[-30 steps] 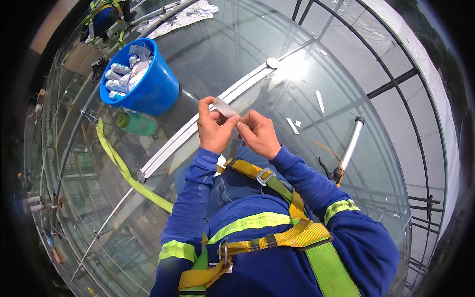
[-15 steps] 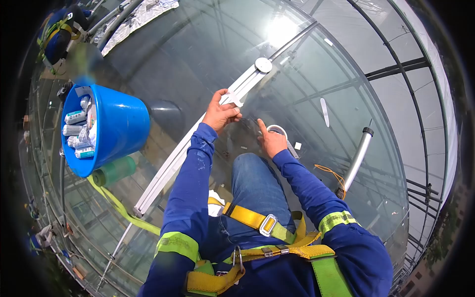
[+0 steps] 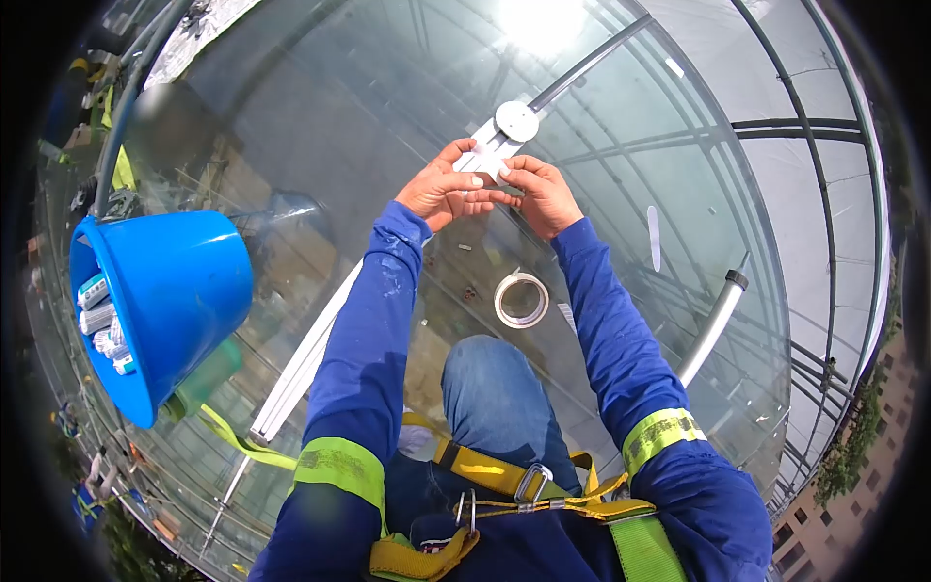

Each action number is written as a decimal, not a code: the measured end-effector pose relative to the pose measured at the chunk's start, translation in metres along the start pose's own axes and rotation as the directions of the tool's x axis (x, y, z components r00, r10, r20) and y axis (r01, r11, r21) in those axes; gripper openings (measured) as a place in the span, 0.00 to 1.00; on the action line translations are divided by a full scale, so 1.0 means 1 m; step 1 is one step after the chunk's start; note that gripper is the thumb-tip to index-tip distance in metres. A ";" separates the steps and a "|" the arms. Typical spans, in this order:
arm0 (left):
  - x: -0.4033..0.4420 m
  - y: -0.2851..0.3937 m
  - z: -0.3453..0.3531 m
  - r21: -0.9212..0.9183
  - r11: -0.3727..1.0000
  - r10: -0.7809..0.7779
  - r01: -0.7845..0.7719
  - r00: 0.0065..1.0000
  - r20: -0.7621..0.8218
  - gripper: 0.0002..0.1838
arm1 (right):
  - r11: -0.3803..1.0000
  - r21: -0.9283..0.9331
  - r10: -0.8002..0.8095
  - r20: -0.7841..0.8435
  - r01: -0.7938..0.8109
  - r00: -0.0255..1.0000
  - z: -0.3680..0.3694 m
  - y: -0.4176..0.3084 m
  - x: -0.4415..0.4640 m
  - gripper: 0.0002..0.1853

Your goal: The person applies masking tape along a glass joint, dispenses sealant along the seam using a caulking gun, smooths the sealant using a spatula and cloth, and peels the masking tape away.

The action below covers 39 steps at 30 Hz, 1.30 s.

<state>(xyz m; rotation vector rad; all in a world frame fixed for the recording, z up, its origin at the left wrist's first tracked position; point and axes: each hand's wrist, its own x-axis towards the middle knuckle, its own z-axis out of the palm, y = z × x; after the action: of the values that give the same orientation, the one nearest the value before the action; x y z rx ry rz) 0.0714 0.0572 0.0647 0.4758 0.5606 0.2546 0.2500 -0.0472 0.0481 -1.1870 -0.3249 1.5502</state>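
Two bare hands, the left hand and the right hand, are pinching one small white piece between them, thumbs and forefingers nearly closed on it. They are holding it over one white rail, just beside its one round disc. One tape roll is lying near one bent knee. One blue bucket is holding at least three packets; one silver tube is lying at right.

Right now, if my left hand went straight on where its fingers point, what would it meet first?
Most likely your right hand, directly ahead of your left hand, though depth leaves contact unclear.
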 end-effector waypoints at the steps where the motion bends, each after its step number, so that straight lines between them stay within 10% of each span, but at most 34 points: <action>1: 0.000 -0.002 -0.008 -0.003 0.999 -0.041 0.041 0.998 -0.038 0.31 | 0.997 -0.078 -0.030 -0.047 0.026 0.998 0.002 0.010 0.000 0.10; 7: 0.037 -0.020 -0.058 0.588 0.761 0.457 -0.274 0.869 -0.187 0.12 | 0.750 -0.615 -0.501 -0.287 0.244 0.817 0.007 0.063 0.032 0.09; 20: 0.116 -0.009 -0.065 0.941 0.230 0.552 -0.249 0.830 0.085 0.09 | 0.331 -0.917 -0.844 -0.182 0.222 0.505 -0.022 0.073 0.074 0.15; 39: 0.117 -0.006 -0.075 0.945 0.273 0.547 -0.177 0.837 -0.001 0.10 | 0.508 -0.786 -0.824 -0.326 0.351 0.463 -0.018 0.083 0.082 0.16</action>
<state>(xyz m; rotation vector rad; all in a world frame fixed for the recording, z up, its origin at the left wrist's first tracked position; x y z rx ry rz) 0.1258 0.1209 -0.0465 1.7715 0.9172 0.4754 0.2254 -0.0135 -0.0623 -1.7922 -0.7328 0.2047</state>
